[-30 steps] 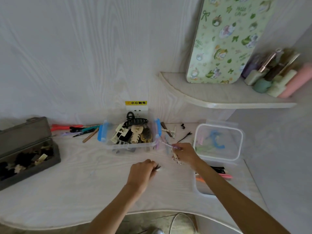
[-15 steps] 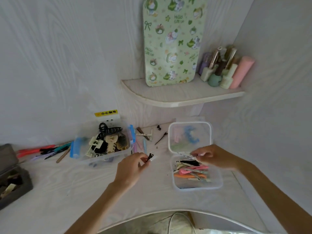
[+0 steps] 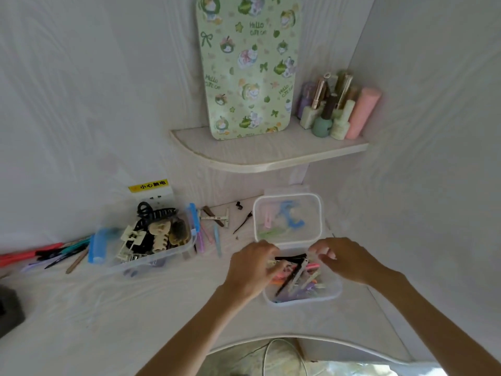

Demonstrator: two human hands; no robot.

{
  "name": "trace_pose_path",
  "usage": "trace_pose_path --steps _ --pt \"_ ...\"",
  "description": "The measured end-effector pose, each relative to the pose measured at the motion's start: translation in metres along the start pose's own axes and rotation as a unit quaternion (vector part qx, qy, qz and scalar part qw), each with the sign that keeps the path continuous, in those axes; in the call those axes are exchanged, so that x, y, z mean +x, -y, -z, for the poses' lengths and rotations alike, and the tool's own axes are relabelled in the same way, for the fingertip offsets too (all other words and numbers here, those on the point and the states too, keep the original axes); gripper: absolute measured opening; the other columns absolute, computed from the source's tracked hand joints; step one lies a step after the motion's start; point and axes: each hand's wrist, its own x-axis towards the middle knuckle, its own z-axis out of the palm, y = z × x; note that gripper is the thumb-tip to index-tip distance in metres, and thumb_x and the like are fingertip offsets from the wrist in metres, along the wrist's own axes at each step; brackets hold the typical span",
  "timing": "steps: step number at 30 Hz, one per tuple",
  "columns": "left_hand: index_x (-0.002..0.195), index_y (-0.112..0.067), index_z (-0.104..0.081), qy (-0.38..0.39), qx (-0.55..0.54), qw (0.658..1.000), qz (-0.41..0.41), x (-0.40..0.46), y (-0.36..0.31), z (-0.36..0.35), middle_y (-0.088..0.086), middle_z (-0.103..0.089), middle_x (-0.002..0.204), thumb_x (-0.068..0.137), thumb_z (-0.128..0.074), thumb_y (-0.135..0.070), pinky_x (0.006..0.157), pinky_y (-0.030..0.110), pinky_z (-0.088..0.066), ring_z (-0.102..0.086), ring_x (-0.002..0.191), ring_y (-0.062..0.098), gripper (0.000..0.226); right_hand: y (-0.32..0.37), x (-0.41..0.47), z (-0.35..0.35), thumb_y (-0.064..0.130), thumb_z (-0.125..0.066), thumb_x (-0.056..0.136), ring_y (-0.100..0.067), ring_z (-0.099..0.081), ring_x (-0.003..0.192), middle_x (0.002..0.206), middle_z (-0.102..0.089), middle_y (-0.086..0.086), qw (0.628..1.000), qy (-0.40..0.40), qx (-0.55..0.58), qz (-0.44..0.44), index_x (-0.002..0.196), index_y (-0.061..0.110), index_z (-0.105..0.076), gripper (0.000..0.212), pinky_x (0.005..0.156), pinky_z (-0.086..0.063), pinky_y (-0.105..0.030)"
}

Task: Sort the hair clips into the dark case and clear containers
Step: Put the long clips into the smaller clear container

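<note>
At the far left edge, about nine o'clock, a corner of the dark case (image 3: 9,312) pokes into view on the pale desk (image 3: 108,321). Just beyond it, toward ten o'clock, pens and pencils (image 3: 54,253) lie fanned along the wall. Right of them sits a clear container with blue latches (image 3: 173,253), heaped with large claw clips (image 3: 160,234) in black, cream and brown; a yellow warning label (image 3: 148,185) is stuck on the wall behind it. Between that box and the next, a few loose clips (image 3: 214,221) lie on the desk near twelve o'clock. At centre the left hand (image 3: 252,270) reaches over the near left rim of a small clear container (image 3: 333,291) full of slim coloured hair clips (image 3: 301,278), its fingers curled into the pile; whether they grip a clip cannot be told. The container's lid (image 3: 321,218) lies just behind it. The right hand (image 3: 344,260) hovers over the container's far right side, fingers bent downward with nothing plainly between them. Above, toward one o'clock, a corner shelf (image 3: 244,158) carries a green patterned board (image 3: 246,63) and cosmetic bottles (image 3: 333,112).
</note>
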Motion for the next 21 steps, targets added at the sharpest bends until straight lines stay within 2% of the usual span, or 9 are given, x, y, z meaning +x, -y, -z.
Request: trace_pose_path --steps 3,5,6,8,11,13,15,18,21 --pt "0.101 -0.024 -0.061 -0.180 0.079 0.980 -0.004 -0.009 0.040 0.025 -0.008 -0.064 0.101 0.086 -0.054 -0.039 0.077 0.025 -0.048 -0.059 0.092 0.010 0.023 0.027 0.007 -0.004 0.019 -0.049 0.094 -0.005 -0.057 0.085 0.108 -0.063 0.013 0.998 -0.011 0.041 0.039 0.110 0.032 -0.063 0.025 0.078 -0.046 -0.022" --pt "0.095 -0.020 -0.058 -0.249 0.126 0.959 0.043 -0.019 0.072 0.038 -0.003 -0.063 0.094 0.079 -0.063 -0.035 0.072 0.030 -0.046 -0.059 0.085 0.017 0.023 0.059 0.018 -0.015 0.013 -0.046 0.095 -0.007 -0.059 0.090 0.114 -0.064 0.008 0.992 0.019 0.087 0.088 0.112 0.027 -0.062 0.028 0.085 -0.049 -0.023" --pt "0.093 -0.017 -0.056 -0.248 0.150 0.954 0.076 -0.024 0.087 0.041 -0.001 -0.062 0.089 0.079 -0.063 -0.036 0.068 0.031 -0.046 -0.059 0.080 0.020 0.024 0.077 0.025 -0.023 0.009 -0.043 0.095 -0.007 -0.059 0.093 0.117 -0.063 0.006 0.988 0.037 0.108 0.108 0.116 0.025 -0.060 0.032 0.089 -0.049 -0.024" --pt "0.087 -0.015 -0.056 -0.188 0.180 0.953 0.155 -0.034 0.107 0.047 0.002 -0.060 0.079 0.086 -0.046 -0.047 0.061 0.033 -0.045 -0.060 0.071 0.023 0.034 0.117 0.046 -0.040 0.004 -0.038 0.095 -0.012 -0.058 0.102 0.125 -0.059 0.001 0.977 0.065 0.158 0.130 0.129 0.020 -0.052 0.040 0.095 -0.045 -0.026" --pt "0.084 -0.018 -0.066 -0.127 0.195 0.949 0.213 -0.050 0.115 0.050 0.004 -0.068 0.070 0.089 -0.026 -0.059 0.062 0.031 -0.047 -0.064 0.067 0.024 0.058 0.176 0.076 -0.065 0.005 -0.033 0.096 -0.023 -0.056 0.107 0.116 -0.055 -0.004 0.938 0.134 0.309 0.081 0.133 0.013 -0.045 0.040 0.082 -0.046 -0.028" --pt "0.090 -0.020 -0.069 -0.129 0.178 0.946 0.239 -0.057 0.110 0.057 0.005 -0.072 0.080 0.090 -0.031 -0.060 0.071 0.032 -0.047 -0.066 0.078 0.024 0.056 0.204 0.088 -0.074 0.006 -0.032 0.097 -0.020 -0.051 0.101 0.107 -0.053 -0.005 0.905 0.166 0.389 0.052 0.130 0.007 -0.046 0.037 0.073 -0.041 -0.022" --pt "0.101 -0.021 -0.068 -0.122 0.163 0.941 0.269 -0.061 0.115 0.062 0.004 -0.072 0.094 0.090 -0.032 -0.062 0.081 0.032 -0.044 -0.065 0.090 0.023 0.056 0.217 0.093 -0.079 0.007 -0.031 0.098 -0.016 -0.051 0.098 0.109 -0.053 -0.003 0.890 0.197 0.410 0.041 0.130 0.009 -0.045 0.036 0.074 -0.042 -0.021" --pt "0.107 -0.022 -0.065 -0.121 0.154 0.931 0.308 -0.080 0.133 0.073 0.002 -0.071 0.100 0.090 -0.033 -0.060 0.085 0.031 -0.044 -0.063 0.094 0.021 0.053 0.221 0.103 -0.093 0.004 -0.034 0.097 -0.015 -0.053 0.093 0.115 -0.050 -0.004 0.913 0.204 0.350 0.041 0.129 0.005 -0.047 0.035 0.064 -0.042 -0.011" --pt "0.104 -0.022 -0.067 -0.154 0.152 0.915 0.339 -0.100 0.152 0.084 0.003 -0.071 0.096 0.090 -0.038 -0.056 0.080 0.031 -0.045 -0.064 0.091 0.022 0.046 0.211 0.119 -0.104 0.011 -0.041 0.094 -0.024 -0.048 0.118 0.131 -0.049 -0.008 0.985 0.085 0.141 0.051 0.129 0.007 -0.047 0.036 0.085 -0.039 -0.021"
